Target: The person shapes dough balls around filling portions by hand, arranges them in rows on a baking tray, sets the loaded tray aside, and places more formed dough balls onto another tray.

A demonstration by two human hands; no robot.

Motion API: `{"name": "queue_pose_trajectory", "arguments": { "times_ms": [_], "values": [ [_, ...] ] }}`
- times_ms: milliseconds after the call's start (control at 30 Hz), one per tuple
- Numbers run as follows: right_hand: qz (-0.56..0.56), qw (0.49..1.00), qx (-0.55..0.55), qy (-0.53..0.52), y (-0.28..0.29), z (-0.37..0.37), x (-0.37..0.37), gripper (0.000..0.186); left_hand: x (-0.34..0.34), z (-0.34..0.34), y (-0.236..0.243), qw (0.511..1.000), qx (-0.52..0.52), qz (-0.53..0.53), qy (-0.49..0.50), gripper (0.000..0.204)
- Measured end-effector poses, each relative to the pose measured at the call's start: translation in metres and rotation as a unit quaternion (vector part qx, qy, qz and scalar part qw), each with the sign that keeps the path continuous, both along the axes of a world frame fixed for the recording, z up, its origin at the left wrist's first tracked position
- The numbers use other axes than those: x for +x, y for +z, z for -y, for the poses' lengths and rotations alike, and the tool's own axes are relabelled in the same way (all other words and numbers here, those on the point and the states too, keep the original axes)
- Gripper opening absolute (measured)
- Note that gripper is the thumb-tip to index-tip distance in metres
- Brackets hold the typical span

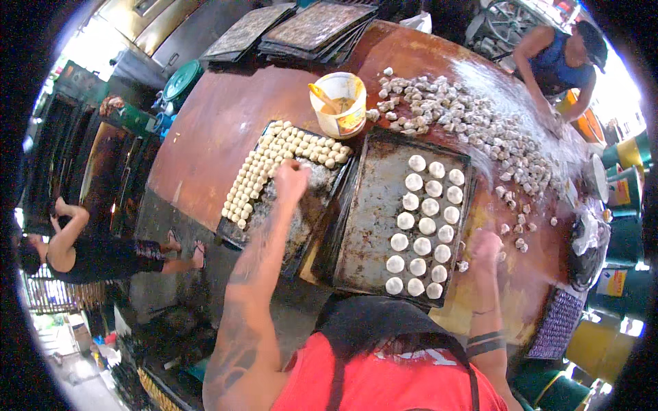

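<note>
Red shirt cloth (pixel 404 377) lies nearest my camera, just below the disc tray (pixel 370 205), where pale dough rounds (pixel 426 207) sit in three columns. Left of the disc tray, I have the left hand (pixel 291 180) above a second tray (pixel 318 195), fingers bunched beside small dough balls (pixel 255 177); I can't tell whether it pinches one. Just right of the disc tray, my right hand (pixel 485 245) is blurred and curled, its contents unclear. Beyond the disc tray, I see floury lumps (pixel 473 118) on the worktop (pixel 205 140).
</note>
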State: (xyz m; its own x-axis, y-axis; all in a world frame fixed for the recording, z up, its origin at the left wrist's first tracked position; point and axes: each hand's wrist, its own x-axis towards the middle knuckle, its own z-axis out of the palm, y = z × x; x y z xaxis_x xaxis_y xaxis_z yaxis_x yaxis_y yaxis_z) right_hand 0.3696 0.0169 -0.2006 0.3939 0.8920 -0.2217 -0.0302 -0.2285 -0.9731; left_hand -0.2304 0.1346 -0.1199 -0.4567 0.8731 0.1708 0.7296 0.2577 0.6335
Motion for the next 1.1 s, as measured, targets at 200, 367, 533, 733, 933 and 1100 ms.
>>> {"name": "queue_pose_trajectory", "arguments": {
  "times_ms": [200,367,533,733,933,1100],
  "values": [
    [0.189,0.931,0.098,0.297,0.195,0.006,-0.223,0.04,0.152,0.112,0.055,0.796,-0.107,0.586,-0.105,0.023],
    [0.256,0.889,0.147,0.35,0.202,0.023,-0.248,0.028,0.178,0.155,0.091,0.72,-0.09,0.67,-0.155,0.032],
    [0.266,0.89,0.214,0.304,0.205,0.042,-0.254,0.039,0.174,0.175,0.1,0.732,-0.086,0.661,-0.141,0.027],
    [-0.029,0.93,0.059,0.362,0.205,0.032,-0.224,0.031,0.192,0.174,0.118,0.669,-0.045,0.716,-0.194,0.031],
    [-0.158,0.962,0.049,0.217,0.223,0.042,-0.252,0.033,0.194,0.165,0.135,0.706,-0.05,0.677,-0.2,0.032],
    [0.179,0.947,0.168,0.206,0.246,0.042,-0.252,0.018,0.207,0.181,0.14,0.841,0.104,0.473,-0.24,0.026]
  ]
}}
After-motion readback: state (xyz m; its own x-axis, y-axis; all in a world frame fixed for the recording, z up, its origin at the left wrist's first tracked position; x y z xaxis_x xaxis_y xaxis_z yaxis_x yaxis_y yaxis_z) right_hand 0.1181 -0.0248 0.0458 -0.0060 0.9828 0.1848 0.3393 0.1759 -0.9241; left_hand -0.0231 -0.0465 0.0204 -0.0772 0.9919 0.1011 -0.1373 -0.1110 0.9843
